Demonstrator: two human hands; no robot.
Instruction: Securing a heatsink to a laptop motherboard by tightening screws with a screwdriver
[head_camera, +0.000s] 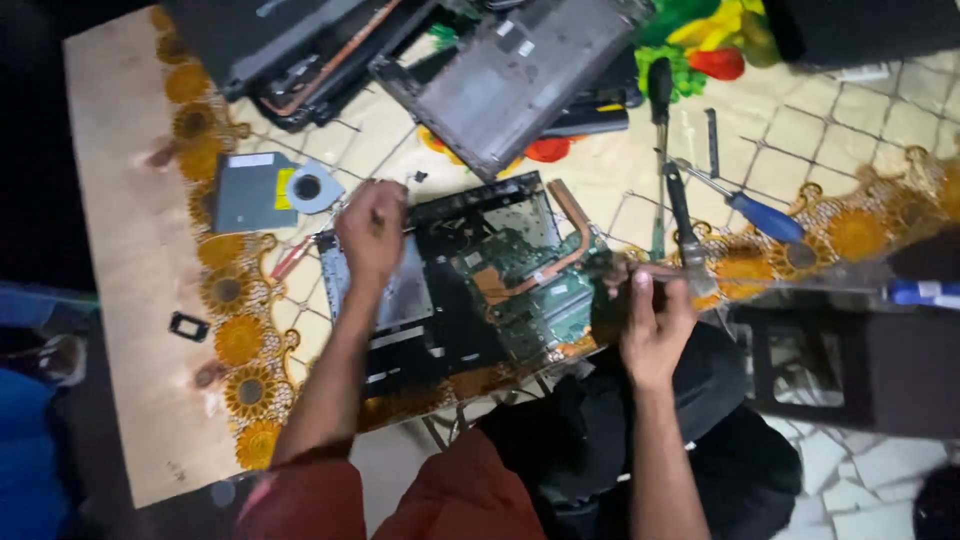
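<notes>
Head view: opened laptop base (470, 275) at centre, on the floral cloth (610, 185). Left hand (372, 232) curled at its 10 o'clock corner, fingers bent onto the edge. Right hand (652, 322) at 3 o'clock, closed around a blurred tool, type unclear. Optical drive (255, 190) at 10 o'clock, blue screwdriver (755, 212) at 2 o'clock, grey cover (520, 75) at 12.

A wooden table (120, 300) carries a cream cloth (800, 140) printed with sunflowers and fruit, lit brightly from above. Around the table the room falls dark, with pale cracked floor (850, 470) at its lower right.
</notes>
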